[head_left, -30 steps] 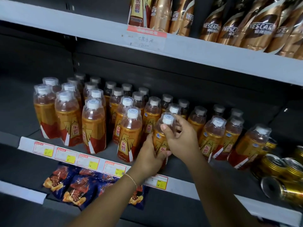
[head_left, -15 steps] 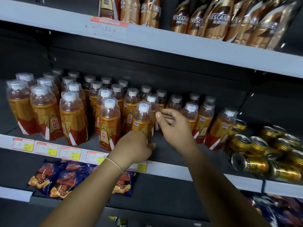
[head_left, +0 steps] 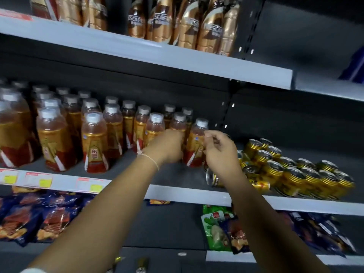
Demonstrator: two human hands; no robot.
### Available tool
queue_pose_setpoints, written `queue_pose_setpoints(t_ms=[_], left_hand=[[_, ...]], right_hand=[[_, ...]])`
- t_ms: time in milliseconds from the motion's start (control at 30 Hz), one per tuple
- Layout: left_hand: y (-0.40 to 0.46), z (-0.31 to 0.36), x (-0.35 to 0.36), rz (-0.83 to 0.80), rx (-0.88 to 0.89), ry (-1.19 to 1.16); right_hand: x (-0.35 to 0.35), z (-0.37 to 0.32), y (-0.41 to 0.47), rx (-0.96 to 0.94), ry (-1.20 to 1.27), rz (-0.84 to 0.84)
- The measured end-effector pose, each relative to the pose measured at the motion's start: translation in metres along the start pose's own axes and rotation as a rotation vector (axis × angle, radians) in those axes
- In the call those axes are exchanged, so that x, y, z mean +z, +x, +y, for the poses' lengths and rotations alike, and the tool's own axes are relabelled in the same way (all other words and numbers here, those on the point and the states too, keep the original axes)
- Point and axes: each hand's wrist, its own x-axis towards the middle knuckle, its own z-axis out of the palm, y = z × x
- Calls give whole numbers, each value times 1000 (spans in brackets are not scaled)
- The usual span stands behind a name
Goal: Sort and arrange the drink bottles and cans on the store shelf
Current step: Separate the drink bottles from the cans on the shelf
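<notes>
Tidying the bottle rows at the right end of the middle shelf [head_left: 187,191].

Head view: the left hand [head_left: 167,146] reaches between the end bottles [head_left: 155,129], its fingers hidden behind it, so I cannot tell its grip; it probably closes a gap. The right hand [head_left: 218,150] hangs just beside the last bottle [head_left: 197,142], fingers loosely curled and holding nothing, likely to steady it. Gold cans [head_left: 291,170] lie tumbled to the right, one can [head_left: 213,179] on its side near the shelf edge, not yet sorted.
</notes>
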Motion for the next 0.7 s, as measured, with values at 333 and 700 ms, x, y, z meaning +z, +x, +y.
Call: queue_pose_setpoints(t_ms=[333, 700], left_hand=[[38, 39, 30, -88, 108, 178], [48, 35, 89, -207, 270, -89]], right_hand=[[-80, 47, 5, 97, -5, 44], [-83, 83, 36, 167, -208, -47]])
